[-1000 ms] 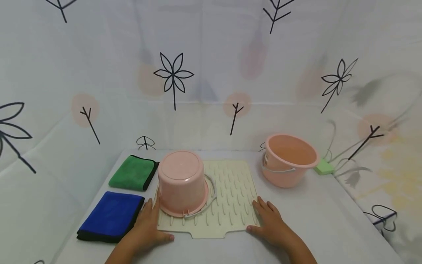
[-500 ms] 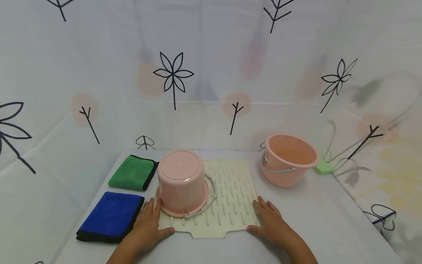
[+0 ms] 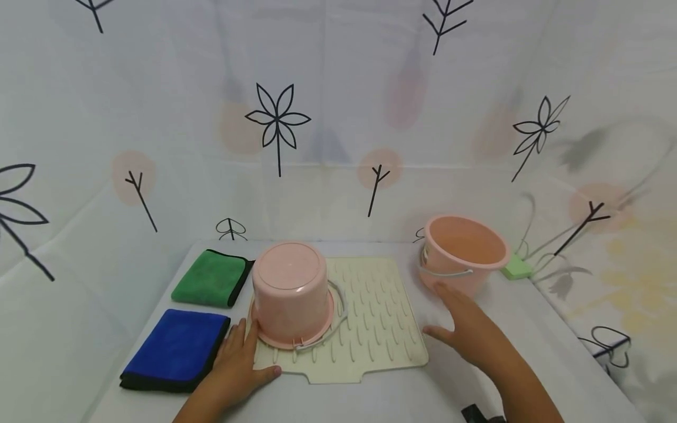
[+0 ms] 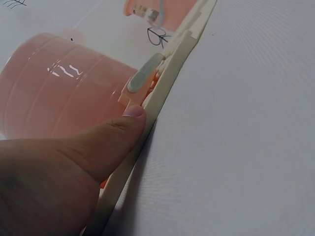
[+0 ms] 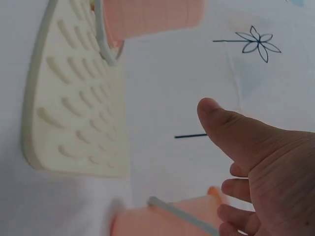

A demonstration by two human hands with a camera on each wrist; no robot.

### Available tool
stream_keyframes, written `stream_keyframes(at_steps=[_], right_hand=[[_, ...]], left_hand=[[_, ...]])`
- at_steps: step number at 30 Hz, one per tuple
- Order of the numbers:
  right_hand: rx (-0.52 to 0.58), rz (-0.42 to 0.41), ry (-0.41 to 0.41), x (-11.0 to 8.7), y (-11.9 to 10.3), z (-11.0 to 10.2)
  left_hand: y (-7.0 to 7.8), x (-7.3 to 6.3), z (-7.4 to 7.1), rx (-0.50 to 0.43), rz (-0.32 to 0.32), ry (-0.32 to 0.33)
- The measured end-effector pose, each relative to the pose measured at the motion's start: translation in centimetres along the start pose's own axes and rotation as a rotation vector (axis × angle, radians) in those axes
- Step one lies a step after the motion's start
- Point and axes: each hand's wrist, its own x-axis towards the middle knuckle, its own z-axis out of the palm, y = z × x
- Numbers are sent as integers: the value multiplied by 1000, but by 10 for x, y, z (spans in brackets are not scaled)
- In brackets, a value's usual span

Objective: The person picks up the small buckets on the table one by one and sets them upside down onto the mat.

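Note:
A pink bucket (image 3: 291,294) stands upside down on the left part of a cream ridged mat (image 3: 370,305), its grey handle lying against the mat. My left hand (image 3: 235,367) rests at the mat's front left corner, fingers straight along its left side. In the left wrist view the thumb (image 4: 115,137) lies along the mat's edge, its tip close to the bucket's rim. My right hand (image 3: 471,329) is held off the mat's right side with thumb and fingers spread, holding nothing. Its fingertips overlap the lower wall of an upright pink bucket (image 3: 465,241) at the back right.
Left of the mat lie a folded green cloth (image 3: 214,276) and, in front of it, a folded blue cloth (image 3: 180,343). A light green block (image 3: 517,267) sits behind the upright bucket at the right edge. A patterned white curtain (image 3: 328,117) backs the table.
My right hand has left the mat's right edge and moved up and right towards the upright bucket. The left hand, the mat and both buckets have stayed in place.

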Motion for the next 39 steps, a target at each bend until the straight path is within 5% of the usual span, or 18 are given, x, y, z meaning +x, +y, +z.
stream_keyframes(at_steps=[5, 12, 24, 31, 39], right_hand=[[-64, -30, 64, 13, 5, -31], [-139, -145, 212, 47, 17, -39], [-297, -62, 100, 83, 32, -53], [-247, -43, 97, 100, 43, -39], [-310, -17, 139, 99, 49, -31]], left_hand=[[-1, 0, -1, -6, 1, 3], [-3, -1, -4, 12, 2, 19], [-1, 2, 1, -7, -16, 0], [0, -1, -2, -13, -26, -2], [-1, 2, 2, 6, 4, 22]])
